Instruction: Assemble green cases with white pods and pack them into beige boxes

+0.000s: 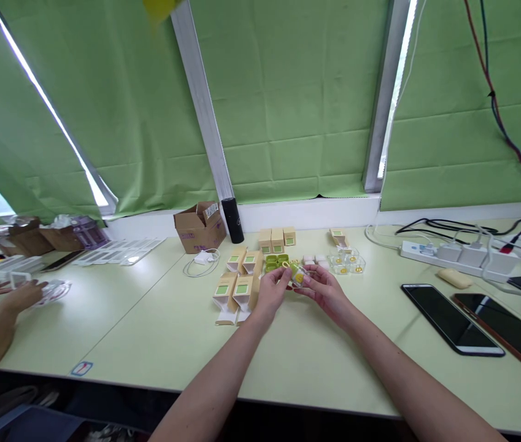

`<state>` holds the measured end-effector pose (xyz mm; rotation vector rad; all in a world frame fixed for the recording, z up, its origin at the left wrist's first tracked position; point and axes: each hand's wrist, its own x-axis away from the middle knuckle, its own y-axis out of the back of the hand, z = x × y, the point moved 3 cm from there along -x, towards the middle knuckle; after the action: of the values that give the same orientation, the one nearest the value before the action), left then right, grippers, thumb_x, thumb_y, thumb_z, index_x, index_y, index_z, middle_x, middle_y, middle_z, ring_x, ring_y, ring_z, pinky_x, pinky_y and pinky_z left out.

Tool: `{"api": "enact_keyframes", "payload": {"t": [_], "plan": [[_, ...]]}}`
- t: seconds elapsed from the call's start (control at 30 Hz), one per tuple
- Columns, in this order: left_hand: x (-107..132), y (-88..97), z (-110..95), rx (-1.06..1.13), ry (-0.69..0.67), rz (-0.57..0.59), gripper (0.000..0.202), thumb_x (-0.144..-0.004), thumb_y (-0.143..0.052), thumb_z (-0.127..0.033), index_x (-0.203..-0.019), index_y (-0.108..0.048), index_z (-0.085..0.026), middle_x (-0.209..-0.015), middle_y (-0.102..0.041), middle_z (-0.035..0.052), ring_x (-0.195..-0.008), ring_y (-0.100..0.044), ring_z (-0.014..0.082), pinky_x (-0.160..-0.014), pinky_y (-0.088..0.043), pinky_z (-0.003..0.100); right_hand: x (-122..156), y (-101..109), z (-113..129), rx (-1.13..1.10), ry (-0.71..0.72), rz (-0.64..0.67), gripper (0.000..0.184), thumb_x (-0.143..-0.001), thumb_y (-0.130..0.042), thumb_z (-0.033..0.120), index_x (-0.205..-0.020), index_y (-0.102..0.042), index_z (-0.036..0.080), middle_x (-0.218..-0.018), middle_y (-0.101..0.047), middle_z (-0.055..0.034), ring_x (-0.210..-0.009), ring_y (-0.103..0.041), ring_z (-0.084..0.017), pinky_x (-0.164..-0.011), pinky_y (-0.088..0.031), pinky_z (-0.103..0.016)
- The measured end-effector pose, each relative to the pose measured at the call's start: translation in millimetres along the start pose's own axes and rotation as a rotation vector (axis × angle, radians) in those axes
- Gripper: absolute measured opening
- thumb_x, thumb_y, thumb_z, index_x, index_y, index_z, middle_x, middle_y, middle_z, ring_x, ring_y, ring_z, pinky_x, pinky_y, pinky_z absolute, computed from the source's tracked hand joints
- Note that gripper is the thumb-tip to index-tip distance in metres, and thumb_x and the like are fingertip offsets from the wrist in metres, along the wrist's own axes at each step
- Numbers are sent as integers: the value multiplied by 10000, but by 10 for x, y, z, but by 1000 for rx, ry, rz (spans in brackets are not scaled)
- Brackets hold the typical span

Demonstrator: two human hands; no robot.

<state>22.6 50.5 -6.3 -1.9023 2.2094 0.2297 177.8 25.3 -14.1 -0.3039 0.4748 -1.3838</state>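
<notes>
Between my two hands is a small clear case with yellow and green parts [297, 277] and a yellow loop at its left end. My left hand [272, 293] is closed, its fingertips pinching the loop end. From the other side, the thumb and fingers of my right hand [327, 294] grip the clear part. Open cardboard boxes [243, 288] with green windows lie left of my left hand. Just behind the hands sit green cases [271, 263], partly hidden, and small white pieces [319, 259]. Clear cups with yellow centres [347, 262] stand behind my right hand.
Closed small boxes [277, 238] line the back, near a brown carton [199, 227] and a black cylinder [232, 220]. A white cable [204, 261] lies left. Phones [452, 319] and a power strip [460, 255] occupy the right. Another person's hands [23, 298] work at far left.
</notes>
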Motion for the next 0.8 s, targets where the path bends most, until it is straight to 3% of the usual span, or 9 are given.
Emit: {"api": "enact_keyframes", "payload": {"t": [0.1, 0.17, 0.27, 0.37, 0.63, 0.8], "plan": [[-16, 8, 11, -18, -4, 0, 542, -783, -722, -688, -812, -766, -148, -811, -729, 72, -738, -650, 190, -667, -567, 297, -27, 49, 19, 161, 76, -25, 488, -674, -907, 491, -1005, -670, 222, -934, -701, -30, -802, -699, -194, -734, -619, -385], [-19, 8, 3, -24, -7, 4, 549, -776, -724, -695, -803, -764, -148, -815, -726, 71, -717, -642, 184, -671, -576, 306, -31, 57, 33, 222, 126, -8, 515, -697, -889, 489, -1085, -658, 241, -905, -685, -14, -767, -694, -187, -714, -614, -378], [-13, 7, -27, -37, -27, 1, 571, -771, -711, -717, -762, -749, -148, -796, -716, 71, -707, -636, 185, -663, -580, 314, -8, 33, 56, 252, 153, 34, 588, -739, -864, 464, -1240, -613, 286, -896, -662, 11, -781, -711, -191, -782, -614, -402], [-8, 14, -38, -56, -48, -14, 586, -777, -697, -727, -784, -749, -143, -818, -721, 83, -738, -647, 202, -645, -576, 311, 29, -12, 76, 255, 130, 65, 591, -754, -855, 444, -1272, -607, 301, -904, -637, 23, -820, -731, -201, -864, -607, -433], [-21, 19, 3, 27, -32, -35, 674, -793, -708, -712, -1144, -724, -136, -1001, -748, 130, -883, -688, 244, -726, -580, 337, 57, -60, 50, 139, 64, 87, 568, -739, -878, 422, -1241, -631, 323, -875, -648, 34, -856, -740, -210, -1012, -563, -512], [40, 7, -62, 105, -37, -2, 610, -848, -700, -642, -1224, -666, -162, -1070, -716, 130, -974, -677, 243, -798, -569, 337, 46, -48, 51, 58, 79, 47, 557, -758, -870, 425, -1237, -609, 314, -918, -699, 9, -928, -744, -225, -1060, -537, -528]]}}
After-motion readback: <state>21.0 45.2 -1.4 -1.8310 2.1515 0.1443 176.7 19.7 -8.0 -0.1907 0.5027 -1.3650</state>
